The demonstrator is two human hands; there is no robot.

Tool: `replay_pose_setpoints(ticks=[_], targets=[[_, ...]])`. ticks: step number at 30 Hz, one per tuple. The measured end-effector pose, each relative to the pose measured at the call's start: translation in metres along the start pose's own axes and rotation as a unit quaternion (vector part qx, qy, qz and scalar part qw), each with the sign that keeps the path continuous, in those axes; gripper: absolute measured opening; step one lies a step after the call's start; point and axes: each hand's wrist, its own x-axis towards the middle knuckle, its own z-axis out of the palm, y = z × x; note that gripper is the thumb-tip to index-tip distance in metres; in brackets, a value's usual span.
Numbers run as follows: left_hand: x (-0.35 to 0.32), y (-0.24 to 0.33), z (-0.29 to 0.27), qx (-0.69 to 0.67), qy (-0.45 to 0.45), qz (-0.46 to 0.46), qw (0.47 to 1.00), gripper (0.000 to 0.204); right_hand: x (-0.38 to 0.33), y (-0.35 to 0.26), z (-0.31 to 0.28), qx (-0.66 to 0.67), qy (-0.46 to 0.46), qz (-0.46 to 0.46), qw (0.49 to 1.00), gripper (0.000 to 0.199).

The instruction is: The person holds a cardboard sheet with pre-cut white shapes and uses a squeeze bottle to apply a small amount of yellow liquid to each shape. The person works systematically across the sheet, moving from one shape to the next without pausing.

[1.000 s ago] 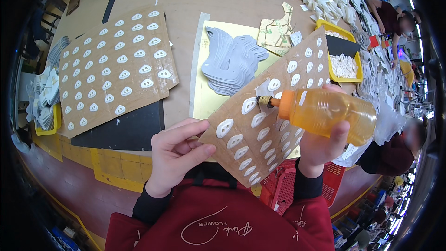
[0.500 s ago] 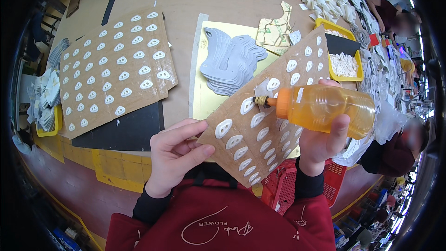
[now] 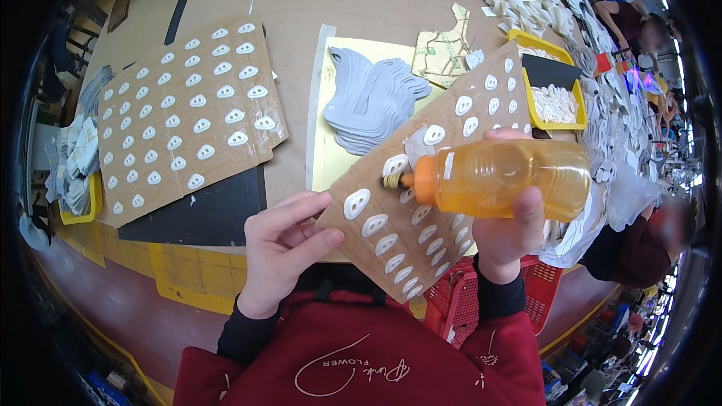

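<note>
The left hand (image 3: 289,244) is pinching the left corner of the brown board (image 3: 365,248); the right hand (image 3: 511,229) is gripping an amber bottle (image 3: 504,177) over it. Below the board, a maroon garment (image 3: 301,331) is showing pale script; beyond, grey cutouts (image 3: 368,98) are covering the table (image 3: 293,68)'s yellow sheet (image 3: 325,154).

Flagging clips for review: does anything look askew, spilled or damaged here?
Mildly odd: the left cardboard sheet lies askew across the black board, its edges out of line with it. No obvious spill shows near the amber bottle in the right hand.
</note>
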Motion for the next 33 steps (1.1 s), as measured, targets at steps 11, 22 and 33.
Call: replay_pose_setpoints(ticks=[11, 22, 33], targets=[[0.017, -0.012, -0.017, -0.105, 0.106, -0.097, 0.984, 0.036, 0.005, -0.007, -0.023, 0.330, 0.065, 0.128, 0.933, 0.052], [0.019, -0.024, -0.035, -0.127, 0.086, -0.070, 0.986, 0.039, 0.023, 0.000, -0.006, 0.081, 0.006, 0.099, 0.992, 0.047], [0.020, -0.024, -0.036, -0.149, 0.082, -0.074, 0.983, 0.039, 0.061, 0.008, 0.027, 0.023, -0.001, 0.128, 0.991, 0.029]])
